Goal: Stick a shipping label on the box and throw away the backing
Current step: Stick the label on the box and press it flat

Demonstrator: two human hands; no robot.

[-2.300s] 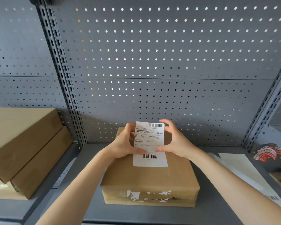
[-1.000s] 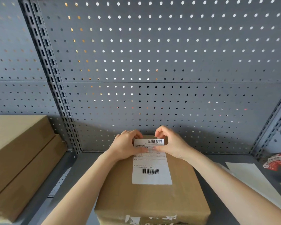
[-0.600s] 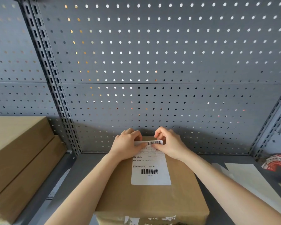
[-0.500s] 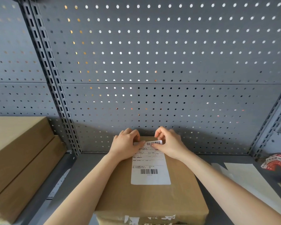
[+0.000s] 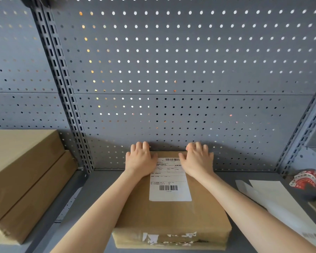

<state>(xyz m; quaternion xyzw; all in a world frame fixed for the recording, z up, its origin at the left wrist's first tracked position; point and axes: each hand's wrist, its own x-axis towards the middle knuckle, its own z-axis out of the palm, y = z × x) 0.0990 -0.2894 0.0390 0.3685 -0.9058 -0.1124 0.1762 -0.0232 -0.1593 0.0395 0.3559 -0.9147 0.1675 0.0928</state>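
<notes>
A brown cardboard box [image 5: 204,212] sits on the grey shelf in front of me. A white shipping label [image 5: 169,187] with two barcodes lies flat on its top. My left hand [image 5: 140,158] rests palm down on the box's far left part, touching the label's upper left edge. On the far right part lies my right hand [image 5: 197,159], palm down, its thumb at the label's upper right corner. Both hands are flat with fingers spread over the far edge and hold nothing. White backing sheets [image 5: 274,198] lie on the shelf to the right.
Two stacked brown boxes [image 5: 24,179] stand at the left. A perforated grey back panel [image 5: 171,70] rises just behind the box, with slotted uprights [image 5: 62,88] on either side. A red and white tape roll [image 5: 307,179] lies at the far right.
My hands have slid apart from the label's top middle to the box's far corners. The label's top edge, pinched earlier, now lies flat on the box.
</notes>
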